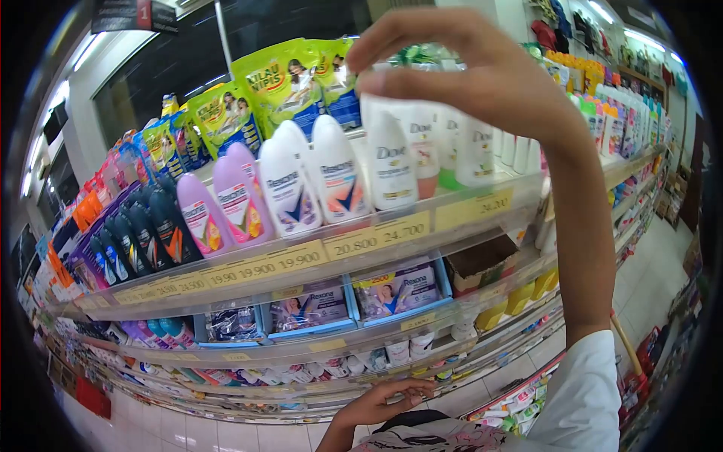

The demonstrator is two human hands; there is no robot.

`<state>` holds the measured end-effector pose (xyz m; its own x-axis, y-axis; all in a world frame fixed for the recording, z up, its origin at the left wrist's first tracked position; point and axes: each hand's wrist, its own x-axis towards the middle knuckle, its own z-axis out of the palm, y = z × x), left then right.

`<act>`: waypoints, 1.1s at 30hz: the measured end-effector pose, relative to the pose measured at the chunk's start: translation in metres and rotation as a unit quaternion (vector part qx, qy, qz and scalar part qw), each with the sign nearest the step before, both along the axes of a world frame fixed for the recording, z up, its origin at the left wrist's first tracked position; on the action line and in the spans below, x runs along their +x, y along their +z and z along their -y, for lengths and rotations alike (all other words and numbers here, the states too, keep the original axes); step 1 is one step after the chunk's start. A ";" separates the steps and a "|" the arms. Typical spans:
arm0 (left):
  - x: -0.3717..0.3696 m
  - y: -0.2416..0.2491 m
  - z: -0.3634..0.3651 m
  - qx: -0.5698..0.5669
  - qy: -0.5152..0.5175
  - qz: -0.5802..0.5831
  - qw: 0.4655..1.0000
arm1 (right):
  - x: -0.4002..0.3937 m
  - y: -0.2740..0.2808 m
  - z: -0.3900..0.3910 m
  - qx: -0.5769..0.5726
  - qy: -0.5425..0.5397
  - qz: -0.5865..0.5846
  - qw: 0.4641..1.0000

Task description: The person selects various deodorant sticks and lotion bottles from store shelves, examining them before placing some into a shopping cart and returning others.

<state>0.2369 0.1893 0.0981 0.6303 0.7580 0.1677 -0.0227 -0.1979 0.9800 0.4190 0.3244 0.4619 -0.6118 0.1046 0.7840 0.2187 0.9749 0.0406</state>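
Right hand (489, 83) is up over the right part of the top shelf (531, 187), arm coming in from the right, white sleeve (584, 384) at its near end. Thumb and fingers are well parted in a wide C, gap facing left, nothing seen in it. Hand is slightly blurred; contact with the bottle tops behind the thumb: can't tell.

Nearest goods: the Dove bottles (393, 166), upright, below the thumb and fingers, front bottle near the shelf edge, more to the right and farther back. Just left of them, 2 white Rexona bottles (339, 173), upright, side by side. Then pink Rexona bottles (202, 215), then dark bottles (169, 226) at far left. Green pouches (279, 83) stand behind. Price strip (380, 241) runs below, reads 20.800, 24.700, 24.200 toward the right.

Left hand (376, 404) is low and near, in front of the lower shelves, palm and fingers loosely bent, half open, no item seen in it. Contact with the shelf: can't tell.

Step in hand, my read: right hand reaching at the Dove bottles, no grip made. A grip from here would call for lowering the hand, thumb on 1 side and fingers on the other, then closing gently. Bottles are tall and close-set, so a sideways brush could tip a neighbour.
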 end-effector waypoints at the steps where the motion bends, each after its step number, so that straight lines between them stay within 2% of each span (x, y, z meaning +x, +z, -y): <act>1: 0.001 -0.001 -0.001 0.011 -0.005 -0.023 1.000 | 0.019 -0.001 0.033 0.016 0.015 -0.015 1.000; 2: 0.003 -0.002 -0.001 0.021 -0.011 -0.045 0.999 | 0.039 -0.013 0.017 0.004 0.034 -0.115 0.993; 3: 0.006 -0.004 0.000 0.016 -0.019 -0.050 0.998 | 0.066 -0.029 0.031 0.045 0.009 -0.166 0.985; 5: 0.015 -0.007 0.000 0.003 -0.019 -0.044 0.999 | 0.129 -0.073 0.042 0.218 -0.171 -0.243 0.930; 6: 0.022 -0.008 -0.001 0.000 -0.023 -0.047 0.999 | 0.140 -0.112 0.063 0.117 -0.334 -0.351 0.867; 7: 0.029 -0.008 -0.001 -0.043 -0.036 -0.037 0.998 | 0.160 -0.145 0.077 -0.054 0.068 -0.492 0.866; 8: 0.036 -0.009 -0.001 -0.087 -0.050 -0.029 0.995 | 0.188 -0.183 0.083 -0.074 0.242 -0.454 0.854; 9: 0.043 -0.011 -0.004 -0.094 -0.056 -0.035 0.993 | 0.194 -0.227 0.087 0.026 0.125 -0.557 0.820; 10: 0.053 -0.014 -0.007 -0.082 -0.080 -0.042 0.992 | 0.200 -0.270 0.100 -0.010 -0.023 -0.586 0.810; 11: 0.064 -0.019 -0.010 -0.074 -0.107 -0.047 0.990 | 0.207 -0.318 0.104 -0.031 -0.216 -0.568 0.793; 12: 0.078 -0.022 -0.014 -0.090 -0.124 -0.054 0.987 | 0.228 -0.394 0.103 -0.120 -0.283 -0.611 0.730; 13: 0.094 -0.026 -0.016 -0.086 -0.143 -0.062 0.984 | 0.230 -0.446 0.115 -0.207 -0.256 -0.573 0.750; 14: 0.110 -0.030 -0.018 -0.087 -0.172 -0.074 0.979 | 0.237 -0.533 0.137 -0.335 -0.357 -0.537 0.687; 15: 0.127 -0.035 -0.021 -0.121 -0.218 -0.090 0.964 | 0.239 -0.626 0.164 -0.443 -0.326 -0.585 0.597; 16: 0.145 -0.041 -0.024 -0.113 -0.242 -0.139 0.954 | 0.221 -0.642 0.198 -0.551 -0.470 -0.514 0.460; 17: 0.161 -0.051 -0.023 -0.104 -0.264 -0.184 0.941 | 0.215 -0.681 0.224 -0.592 -0.435 -0.547 0.401; 18: 0.174 -0.067 -0.027 -0.101 -0.286 -0.222 0.927 | 0.209 -0.704 0.247 -0.601 -0.412 -0.575 0.372; 19: 0.187 -0.088 -0.030 -0.094 -0.303 -0.252 0.914 | 0.208 -0.752 0.267 -0.568 -0.509 -0.477 0.438; 20: 0.194 -0.110 -0.028 -0.080 -0.283 -0.293 0.910 | 0.207 -0.742 0.281 -0.546 -0.546 -0.441 0.457; 21: 0.198 -0.123 -0.025 -0.039 -0.278 -0.343 0.896 | 0.212 -0.726 0.286 -0.588 -0.535 -0.454 0.402; 22: 0.202 -0.129 -0.028 0.018 -0.268 -0.386 0.882 | 0.216 -0.751 0.294 -0.574 -0.553 -0.452 0.401; 24: 0.215 -0.134 -0.026 -0.044 -0.266 -0.419 0.867 | 0.236 -0.768 0.300 -0.556 -0.591 -0.449 0.375; 26: 0.218 -0.146 -0.025 -0.103 -0.260 -0.453 0.847 | 0.269 -0.786 0.299 -0.511 -0.654 -0.386 0.403; 28: 0.210 -0.164 -0.021 -0.161 -0.203 -0.414 0.873 | 0.309 -0.814 0.287 -0.443 -0.730 -0.346 0.389; 30: 0.199 -0.170 -0.015 -0.198 -0.182 -0.425 0.864 | 0.350 -0.835 0.275 -0.418 -0.786 -0.293 0.349; 32: 0.183 -0.178 -0.010 -0.185 -0.172 -0.473 0.844 | 0.384 -0.840 0.260 -0.381 -0.818 -0.297 0.311; 33: 0.173 -0.183 -0.007 -0.201 -0.166 -0.482 0.837 | 0.395 -0.845 0.258 -0.435 -0.801 -0.286 0.296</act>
<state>0.4101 0.1965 -0.0844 0.5130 0.3881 -0.7656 0.8277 0.0127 0.5611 0.8141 0.0666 -0.3829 0.9757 0.2156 -0.0393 0.1566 -0.8115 -0.5630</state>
